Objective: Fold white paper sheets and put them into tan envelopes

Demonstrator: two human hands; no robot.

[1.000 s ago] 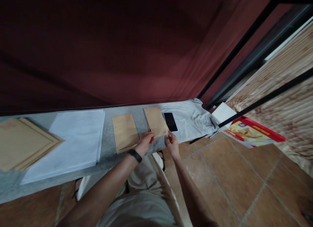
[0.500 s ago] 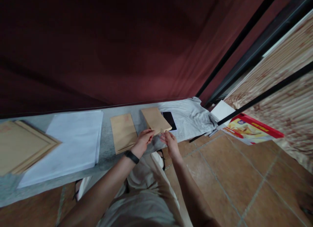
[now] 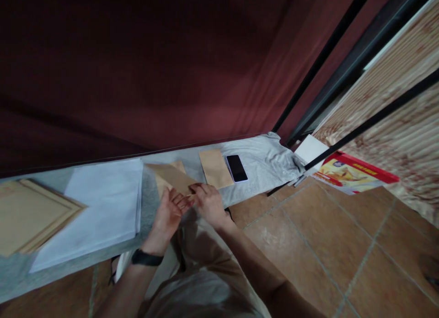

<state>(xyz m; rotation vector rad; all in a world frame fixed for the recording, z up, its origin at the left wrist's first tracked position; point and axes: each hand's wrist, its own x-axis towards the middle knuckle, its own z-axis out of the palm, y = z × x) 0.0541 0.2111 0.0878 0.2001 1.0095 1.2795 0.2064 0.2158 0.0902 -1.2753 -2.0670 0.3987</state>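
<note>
**Both hands on a lifted brown envelope at the bench edge**

Far left of the bench (image 3: 151,204): a stack of brown envelopes (image 3: 30,213), corners fanned, lying flat. Just right of it, touching or overlapping its edge, a stack of white sheets (image 3: 99,204), also flat.

Centre: the left hand (image 3: 168,215), black band (image 3: 146,257) on the wrist, has its fingers spread and fairly straight, tips against the near edge of a brown envelope (image 3: 171,177). The envelope is tilted, its left part raised off the bench. The right hand (image 3: 207,201) lies just beside the left, fingers curled over the same near edge, pinching it; the thumb is hidden, so the exact grip cannot be told. Beneath the raised envelope another brown envelope shows only as a corner (image 3: 179,165); whether the two touch cannot be told.

Right of the hands: a second envelope (image 3: 214,168) lies flat, apart from the held one. Just beside it on its right, a dark phone (image 3: 236,168) lies screen up on a grey cloth (image 3: 267,160) that drapes over the right end of the bench.

Far right, on the tiled floor (image 3: 325,245): a white sheet (image 3: 310,149) and a red and yellow printed box (image 3: 353,174), partly crossed by a black bar (image 3: 373,119).
</note>
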